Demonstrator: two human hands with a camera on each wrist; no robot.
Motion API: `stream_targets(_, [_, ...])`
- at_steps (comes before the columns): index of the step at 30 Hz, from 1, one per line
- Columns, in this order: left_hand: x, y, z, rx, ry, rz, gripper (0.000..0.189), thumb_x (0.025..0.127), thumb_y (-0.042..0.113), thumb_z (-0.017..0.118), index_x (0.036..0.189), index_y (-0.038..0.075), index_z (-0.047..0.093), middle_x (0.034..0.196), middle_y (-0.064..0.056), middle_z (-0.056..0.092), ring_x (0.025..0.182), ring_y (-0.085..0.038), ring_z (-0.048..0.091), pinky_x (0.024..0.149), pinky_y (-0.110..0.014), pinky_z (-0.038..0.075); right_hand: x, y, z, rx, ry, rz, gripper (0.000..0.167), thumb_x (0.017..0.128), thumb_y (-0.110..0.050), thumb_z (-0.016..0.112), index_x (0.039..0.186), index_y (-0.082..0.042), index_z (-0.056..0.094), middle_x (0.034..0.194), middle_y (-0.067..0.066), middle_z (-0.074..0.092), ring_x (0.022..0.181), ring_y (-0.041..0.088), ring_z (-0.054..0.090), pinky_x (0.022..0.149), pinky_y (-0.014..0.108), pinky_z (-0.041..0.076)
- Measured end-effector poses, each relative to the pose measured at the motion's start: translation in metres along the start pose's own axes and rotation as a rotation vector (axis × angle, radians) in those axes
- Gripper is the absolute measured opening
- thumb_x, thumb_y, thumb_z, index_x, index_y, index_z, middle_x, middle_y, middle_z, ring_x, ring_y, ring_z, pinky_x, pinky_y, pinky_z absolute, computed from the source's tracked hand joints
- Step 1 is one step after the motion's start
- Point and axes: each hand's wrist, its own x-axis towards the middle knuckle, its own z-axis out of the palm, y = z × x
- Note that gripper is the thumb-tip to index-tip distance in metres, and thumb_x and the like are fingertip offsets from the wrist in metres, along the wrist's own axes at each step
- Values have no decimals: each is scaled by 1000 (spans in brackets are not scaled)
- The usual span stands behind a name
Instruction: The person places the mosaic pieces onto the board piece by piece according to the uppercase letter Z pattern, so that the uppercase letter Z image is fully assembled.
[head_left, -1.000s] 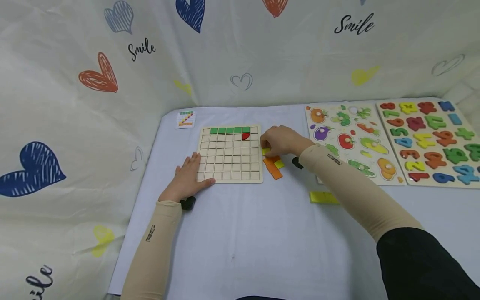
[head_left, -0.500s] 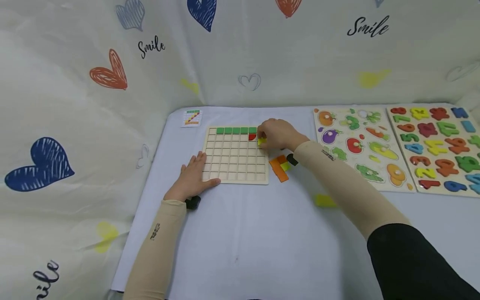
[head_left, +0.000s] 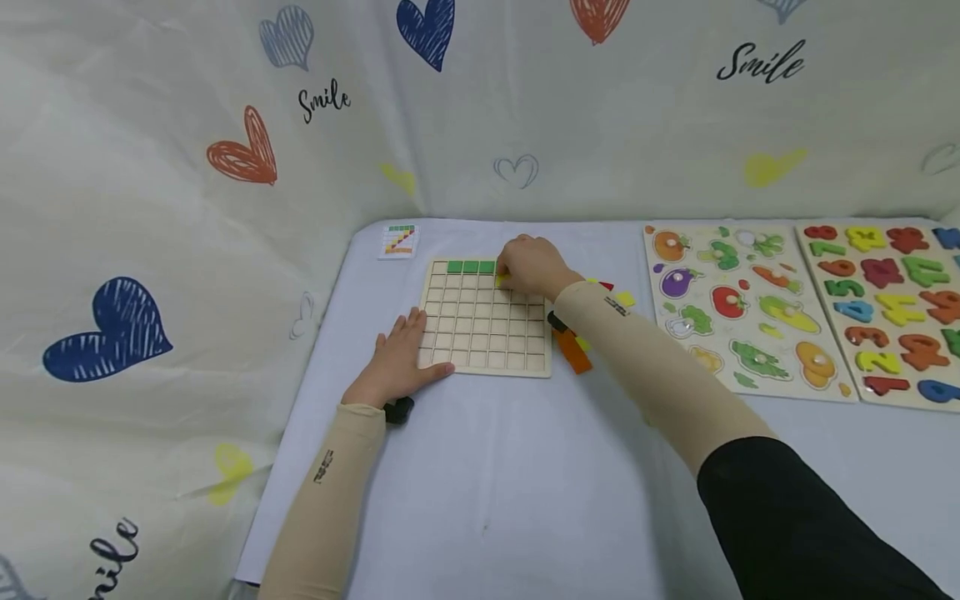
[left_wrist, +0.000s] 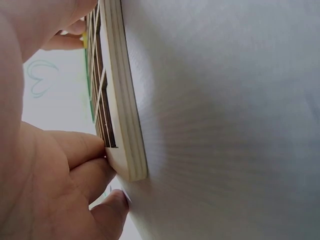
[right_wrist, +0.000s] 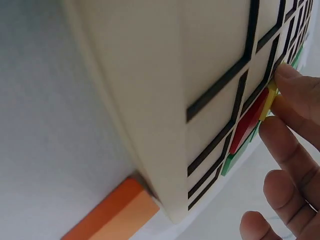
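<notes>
A wooden grid board (head_left: 483, 342) lies on the white cloth. My left hand (head_left: 393, 362) rests at its left edge with fingers extended and the thumb at the near edge. In the head view, green squares (head_left: 462, 267) line the far row; my right hand (head_left: 536, 267) covers part of it. That hand pinches a small yellow piece (right_wrist: 270, 102) at the grid, right beside a red piece (right_wrist: 248, 121) with a green one (right_wrist: 232, 159) behind. Whether the yellow piece sits fully in its cell cannot be told.
Orange pieces (head_left: 573, 354) and a yellow piece (head_left: 626, 298) lie right of the board, partly behind the right arm. A pattern card (head_left: 399, 242) is at the back left. A vegetable puzzle (head_left: 705, 321) and a number puzzle (head_left: 866, 267) lie at the right.
My right hand has carried the yellow piece from the pile right of the board leftward onto the grid near the red piece. My left hand has stayed on the board while the view shifted.
</notes>
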Motion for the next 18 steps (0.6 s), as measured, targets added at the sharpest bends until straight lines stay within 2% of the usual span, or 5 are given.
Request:
stream_targets(6, [0,3,-1,16,-9,6,114,92,64,68,168,7,6,177,-11,2,165,-36,1,129,-68,7,-2,-1,1,23,15,8,14,95,-24,77,104,-15,82,109,2,79,110,26,63,94,45,56])
stream_targets(12, [0,6,1,12,-28,5,114,92,63,69,168,6,5,177,-13,2,164,-38,1,128,-69,7,-7,0,3,22,2,25,20,96,-25,76,111,-13,80,112,3,78,109,25,64,96,44,56])
stream_targets(18, [-1,0,-1,24,-15,3,114,92,65,68,168,7,5,177,-11,2,165,-37,1,128,-68,7,-21,10,-10,69,-16,38,21,97,-27,75,112,-13,79,111,3,77,105,24,66,94,42,56])
